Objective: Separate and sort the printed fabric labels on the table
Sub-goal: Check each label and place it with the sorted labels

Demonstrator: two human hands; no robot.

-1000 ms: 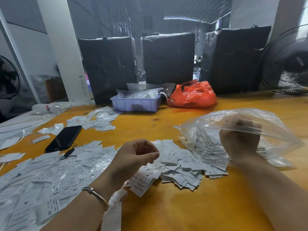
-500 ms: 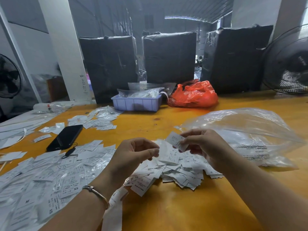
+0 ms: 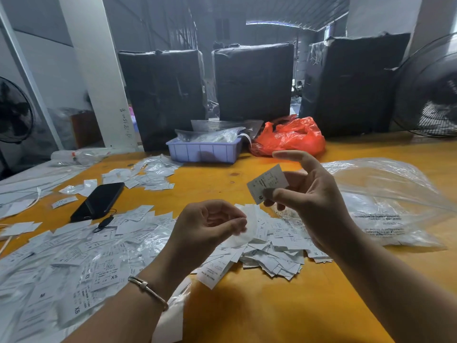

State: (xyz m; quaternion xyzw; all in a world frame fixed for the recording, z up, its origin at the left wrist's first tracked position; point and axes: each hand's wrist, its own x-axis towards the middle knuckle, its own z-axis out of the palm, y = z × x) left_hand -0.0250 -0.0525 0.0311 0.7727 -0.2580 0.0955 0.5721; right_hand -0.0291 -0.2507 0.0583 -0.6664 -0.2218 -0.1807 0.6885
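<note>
The orange table [image 3: 247, 318] fills the lower part of the view. Along its far edge stand three black wrapped bales [image 3: 252, 80]. On the right side of the table a large clear plastic bag [image 3: 385, 194] lies crumpled, with printed labels showing through its near end. A broad spread of white printed labels [image 3: 61, 263] covers the near left of the table, some marked XS and M, and a denser pile of labels [image 3: 272, 251] sits at the centre below the hands; a smaller scatter lies farther back on the left. An orange plastic bag [image 3: 289, 137] rests at the far edge, just beside a lilac tray [image 3: 202, 152] that holds clear packets. A black phone [image 3: 99, 200] lies face down between the label groups on the left.

The right hand [image 3: 309, 196] is raised above the central pile, thumb and curled fingers pinching a single label [image 3: 268, 183] marked M, with the index finger stretched out free. The left hand [image 3: 207, 226], a bracelet [image 3: 148, 290] on its wrist, hovers over the pile with fingers curled inward; it seems to pinch a blurred white label [image 3: 247, 226] at its fingertips, though the blur leaves that uncertain.
</note>
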